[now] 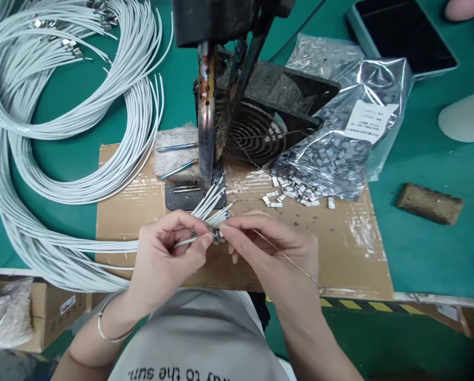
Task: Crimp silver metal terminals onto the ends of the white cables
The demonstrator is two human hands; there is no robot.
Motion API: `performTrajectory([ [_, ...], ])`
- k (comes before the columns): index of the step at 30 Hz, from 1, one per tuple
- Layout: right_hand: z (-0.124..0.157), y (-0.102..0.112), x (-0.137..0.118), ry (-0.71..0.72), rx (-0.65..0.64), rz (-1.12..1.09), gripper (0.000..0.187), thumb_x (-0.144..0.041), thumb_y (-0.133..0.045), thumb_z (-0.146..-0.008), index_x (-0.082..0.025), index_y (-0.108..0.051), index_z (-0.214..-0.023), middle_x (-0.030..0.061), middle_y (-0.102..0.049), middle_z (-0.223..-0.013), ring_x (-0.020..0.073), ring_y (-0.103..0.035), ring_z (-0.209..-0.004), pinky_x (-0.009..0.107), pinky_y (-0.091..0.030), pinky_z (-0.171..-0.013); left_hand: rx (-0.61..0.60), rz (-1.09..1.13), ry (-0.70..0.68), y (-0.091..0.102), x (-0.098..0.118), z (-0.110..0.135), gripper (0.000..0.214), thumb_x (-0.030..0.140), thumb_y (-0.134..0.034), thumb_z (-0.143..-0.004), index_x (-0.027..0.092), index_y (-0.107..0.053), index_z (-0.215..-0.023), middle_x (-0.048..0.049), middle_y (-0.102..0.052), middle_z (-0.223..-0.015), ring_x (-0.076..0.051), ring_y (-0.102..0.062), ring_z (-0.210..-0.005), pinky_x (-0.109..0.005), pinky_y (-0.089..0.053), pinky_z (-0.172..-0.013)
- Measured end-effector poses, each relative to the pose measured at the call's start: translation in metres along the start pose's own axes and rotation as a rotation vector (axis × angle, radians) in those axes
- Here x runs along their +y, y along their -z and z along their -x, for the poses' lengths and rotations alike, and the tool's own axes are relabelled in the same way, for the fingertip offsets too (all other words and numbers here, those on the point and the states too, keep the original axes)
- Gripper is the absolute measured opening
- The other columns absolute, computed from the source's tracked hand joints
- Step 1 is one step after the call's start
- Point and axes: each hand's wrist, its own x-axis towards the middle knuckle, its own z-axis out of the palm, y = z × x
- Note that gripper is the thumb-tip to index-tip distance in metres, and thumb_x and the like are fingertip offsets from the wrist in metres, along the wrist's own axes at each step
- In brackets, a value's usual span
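Observation:
My left hand (166, 248) is closed around a bundle of white wires (211, 207) whose ends fan out toward the soldering iron (206, 114). My right hand (266, 248) pinches a small metal terminal (217, 236) against one wire end, right beside my left fingertips. A thin strand of solder wire (288, 259) runs under my right hand toward the table's edge. Both hands hover over a cardboard sheet (352, 248) on the green table.
Large loops of white wire (62, 106) cover the left of the table. A plastic bag spilling small metal terminals (332, 153) lies at right, by a black fan (261, 132). A brown block (429, 203) and a phone (403, 32) sit further right. Cardboard boxes (50, 312) stand below the table.

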Motion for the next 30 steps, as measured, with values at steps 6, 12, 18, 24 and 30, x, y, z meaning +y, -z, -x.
performTrajectory([
  [6,0.0002,0.0029,0.0021,0.023,-0.022,-0.002,0.021,-0.011,-0.08,-0.09,-0.031,-0.087,-0.086,-0.006,-0.076,-0.075,0.0047,-0.061,-0.056,0.013,-0.051,-0.05,0.002,0.017,-0.01,-0.0025,0.0004,-0.0014,0.012,0.021,-0.084,-0.082,0.02,-0.075,-0.074,-0.0054,-0.072,-0.081,-0.013,-0.057,-0.067,-0.022,-0.029,-0.048],
  [12,0.0012,0.0042,0.0034,0.047,-0.028,0.028,0.018,-0.012,-0.08,-0.091,-0.029,-0.086,-0.087,-0.0058,-0.074,-0.073,0.005,-0.061,-0.057,0.015,-0.049,-0.05,-0.024,0.076,-0.022,-0.0019,0.0006,-0.0011,0.016,0.021,-0.084,-0.085,0.02,-0.074,-0.074,-0.0038,-0.075,-0.084,-0.012,-0.06,-0.071,-0.019,-0.035,-0.05],
  [18,0.0023,0.0047,0.0034,0.103,-0.01,0.079,0.02,-0.01,-0.08,-0.09,-0.028,-0.086,-0.088,-0.0061,-0.077,-0.077,0.005,-0.062,-0.058,0.017,-0.049,-0.052,-0.021,0.096,-0.028,-0.0028,0.0004,-0.0013,0.016,0.019,-0.085,-0.086,0.02,-0.074,-0.074,-0.0032,-0.076,-0.083,-0.012,-0.061,-0.072,-0.018,-0.037,-0.051],
  [24,0.0024,0.0037,0.0031,0.147,0.015,0.125,0.02,-0.008,-0.08,-0.09,-0.027,-0.086,-0.087,-0.0054,-0.079,-0.078,0.0048,-0.06,-0.055,0.018,-0.052,-0.055,-0.035,0.125,-0.036,-0.003,0.0018,-0.0016,0.015,0.019,-0.084,-0.087,0.019,-0.075,-0.076,-0.0033,-0.078,-0.086,-0.011,-0.061,-0.07,-0.018,-0.038,-0.051],
  [30,0.0032,0.0018,0.0053,0.19,0.035,0.171,0.019,-0.008,-0.08,-0.09,-0.027,-0.086,-0.089,-0.0033,-0.079,-0.08,0.0075,-0.065,-0.06,0.019,-0.053,-0.054,-0.039,0.122,-0.026,-0.0049,0.0054,-0.0019,0.015,0.016,-0.083,-0.088,0.019,-0.074,-0.076,-0.0031,-0.078,-0.088,-0.01,-0.062,-0.071,-0.017,-0.04,-0.052],
])
